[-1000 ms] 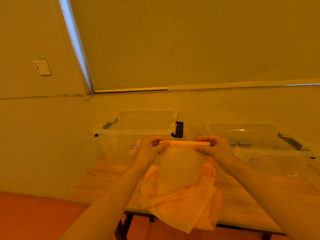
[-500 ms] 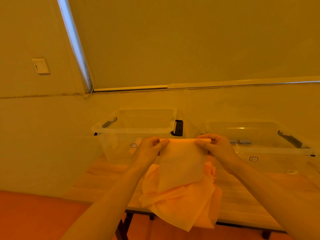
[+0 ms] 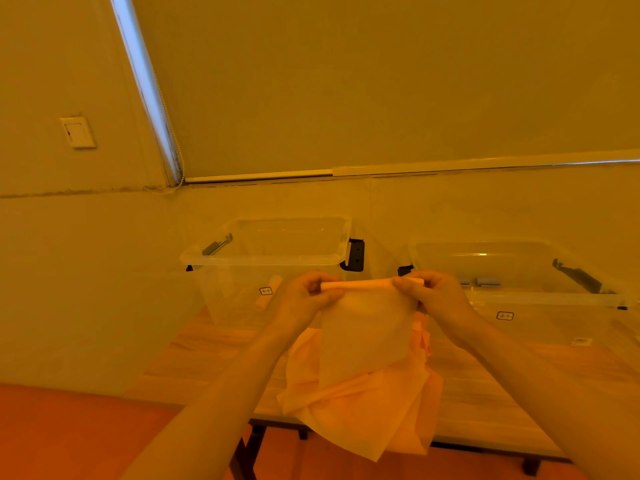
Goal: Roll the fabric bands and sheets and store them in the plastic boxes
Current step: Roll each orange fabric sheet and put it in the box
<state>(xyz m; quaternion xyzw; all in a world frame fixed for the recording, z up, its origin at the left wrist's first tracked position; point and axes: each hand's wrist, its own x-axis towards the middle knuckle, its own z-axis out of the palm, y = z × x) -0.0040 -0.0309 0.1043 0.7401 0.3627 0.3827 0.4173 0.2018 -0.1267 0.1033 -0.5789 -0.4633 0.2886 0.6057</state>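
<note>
A plain wall under warm orange light fills the upper frame, with a wall switch point(image 3: 78, 132) at the upper left and a wooden table point(image 3: 485, 403) across the lower middle.

At centre left on the table stands a clear plastic box point(image 3: 266, 261), open-topped, with what looks like a rolled piece lying inside near its front wall, though it is too dim to be sure.

Just right of it, the left hand point(image 3: 301, 299) has its fingers curled, pinching the left end of a thin roll point(image 3: 367, 284) started at the top edge of a pale fabric sheet point(image 3: 363, 337). The sheet hangs down from the roll onto a loose pile of orange fabric point(image 3: 356, 410) that droops over the table's near edge.

The right hand point(image 3: 440, 299) pinches the roll's right end in the same way, fingers bent close around it.

At centre right sits a second clear box point(image 3: 519, 299).

The step in hand looks like rolling: only the top of the sheet is wound, most of it hangs free. The next move probably calls for both hands twisting together, keeping the ends level so the roll stays even, before it goes into a box.
</note>
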